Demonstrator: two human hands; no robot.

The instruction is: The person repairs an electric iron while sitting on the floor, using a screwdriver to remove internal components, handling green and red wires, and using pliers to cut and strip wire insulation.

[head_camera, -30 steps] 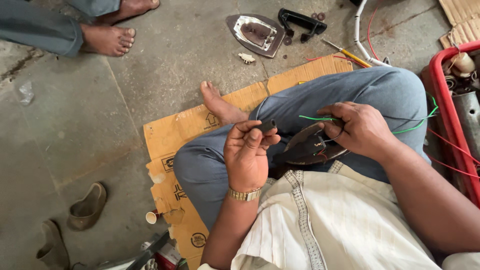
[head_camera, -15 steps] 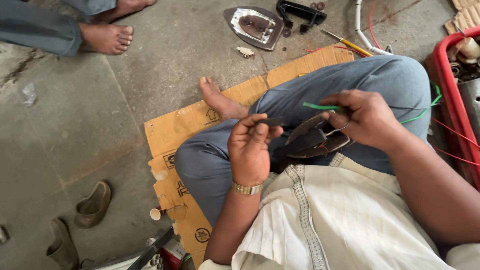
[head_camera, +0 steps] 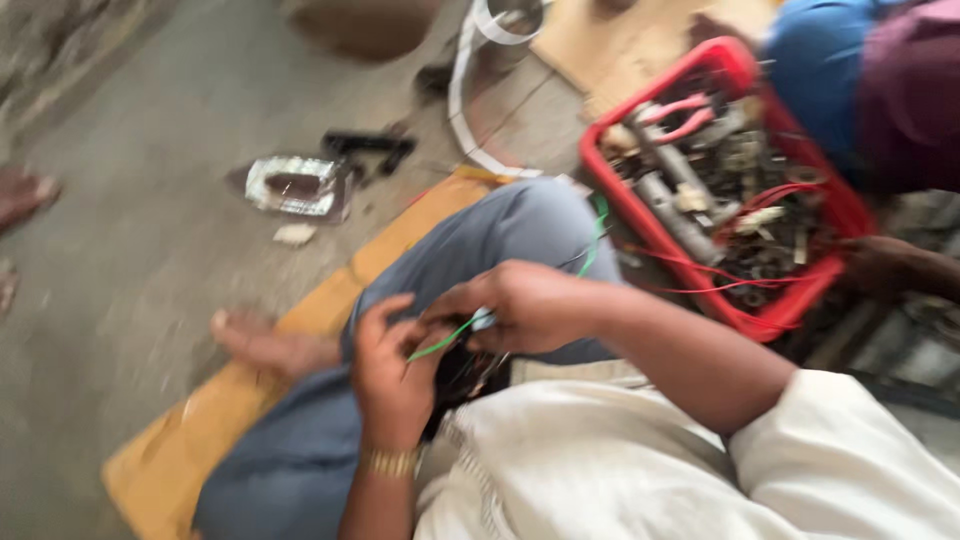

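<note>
Green wire (head_camera: 445, 341) runs between the person's two hands, low over the lap, and its far stretch shows again as a green line past the bent knee, near the red crate (head_camera: 735, 68). Right hand (head_camera: 525, 305) is closed around the wire, fingers curled and knuckles up, just above the blue-grey trouser leg. Left hand (head_camera: 392, 368) sits just beside it with fingers bent towards the wire; blur hides whether its fingertips actually pinch the wire or only touch it. A gold-coloured watch band (head_camera: 392, 461) circles the left wrist. Beneath both hands lies a dark object (head_camera: 465, 375) on the lap, too blurred to identify.

The person sits on a sheet of brown cardboard (head_camera: 190, 440) laid over the concrete floor (head_camera: 130, 200), one bare foot (head_camera: 255, 340) resting at the cardboard's edge. The crate holds a tangle of metal parts, red leads and pink-handled pieces. A shiny metal soleplate (head_camera: 295, 185) lies on the floor well apart from the hands, with a black handle piece (head_camera: 368, 148) just beside it. Another person's hand (head_camera: 880, 265) reaches at the crate's far corner.
</note>
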